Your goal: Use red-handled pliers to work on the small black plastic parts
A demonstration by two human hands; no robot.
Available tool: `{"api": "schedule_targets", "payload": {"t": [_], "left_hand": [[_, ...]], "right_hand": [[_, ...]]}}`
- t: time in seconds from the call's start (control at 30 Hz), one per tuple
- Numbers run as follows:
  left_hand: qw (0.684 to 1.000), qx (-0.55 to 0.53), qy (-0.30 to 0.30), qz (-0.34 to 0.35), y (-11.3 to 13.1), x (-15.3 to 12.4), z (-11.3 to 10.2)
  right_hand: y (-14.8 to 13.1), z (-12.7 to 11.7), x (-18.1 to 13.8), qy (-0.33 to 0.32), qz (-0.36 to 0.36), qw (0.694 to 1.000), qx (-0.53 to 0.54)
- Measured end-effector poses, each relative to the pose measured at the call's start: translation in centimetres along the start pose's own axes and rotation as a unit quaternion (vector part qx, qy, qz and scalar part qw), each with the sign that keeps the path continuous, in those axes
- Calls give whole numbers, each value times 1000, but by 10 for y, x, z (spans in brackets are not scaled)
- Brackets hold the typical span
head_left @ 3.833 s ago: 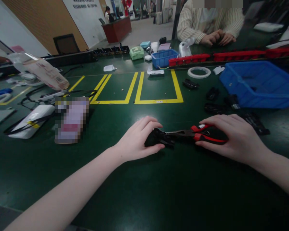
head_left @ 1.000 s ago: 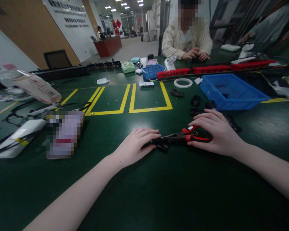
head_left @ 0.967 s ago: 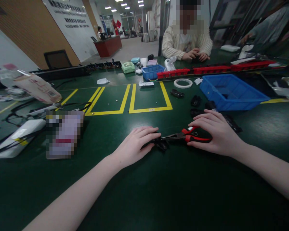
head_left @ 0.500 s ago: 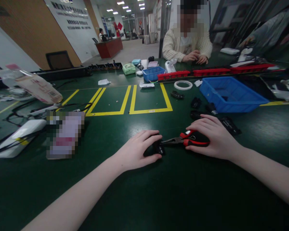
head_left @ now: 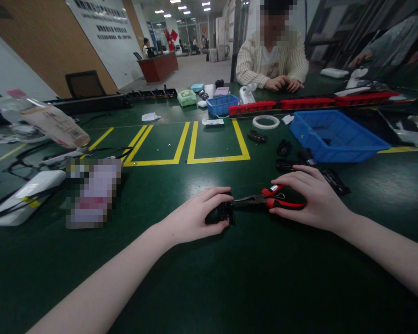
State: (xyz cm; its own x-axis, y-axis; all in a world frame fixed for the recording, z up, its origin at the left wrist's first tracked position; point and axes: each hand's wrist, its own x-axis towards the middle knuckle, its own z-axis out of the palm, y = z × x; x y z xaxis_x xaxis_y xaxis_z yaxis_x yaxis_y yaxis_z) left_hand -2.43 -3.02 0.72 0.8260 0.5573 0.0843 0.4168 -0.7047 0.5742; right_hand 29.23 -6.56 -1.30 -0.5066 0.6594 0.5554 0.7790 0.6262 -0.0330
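My left hand [head_left: 198, 215] is closed around a small black plastic part [head_left: 227, 212], holding it low over the green table [head_left: 209, 283]. Fingers and thumb cover much of that part, so its exact kind does not show. In my right hand [head_left: 313, 199] are long-nose pliers [head_left: 252, 199] with red and black handles, the handles somewhat apart. The pliers' narrow tips point left and meet the edge of the black part; whether they grip anything there I cannot tell.
Several black parts [head_left: 284, 147] lie beyond my right hand, beside a blue bin [head_left: 337, 139]. A tape roll [head_left: 265, 122] lies farther back. To the left are a phone [head_left: 95, 195], a white device [head_left: 28, 197], cables and a bottle [head_left: 55, 123]. Opposite sits a person [head_left: 271, 60].
My left hand and the black part have shifted slightly left. The pliers' tips stay at the part's edge, and their handles look slightly wider apart.
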Motion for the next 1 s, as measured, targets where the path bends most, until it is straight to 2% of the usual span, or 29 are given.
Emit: {"api": "schedule_targets", "payload": {"t": [0.17,1.0], "left_hand": [[1000,-7,-7,-6,-1,0,0],[1000,25,2,13,0,1,0]], "right_hand": [[-2,3,-1,-6,24,999,29],[-6,5,0,-4,16,998,57]]}}
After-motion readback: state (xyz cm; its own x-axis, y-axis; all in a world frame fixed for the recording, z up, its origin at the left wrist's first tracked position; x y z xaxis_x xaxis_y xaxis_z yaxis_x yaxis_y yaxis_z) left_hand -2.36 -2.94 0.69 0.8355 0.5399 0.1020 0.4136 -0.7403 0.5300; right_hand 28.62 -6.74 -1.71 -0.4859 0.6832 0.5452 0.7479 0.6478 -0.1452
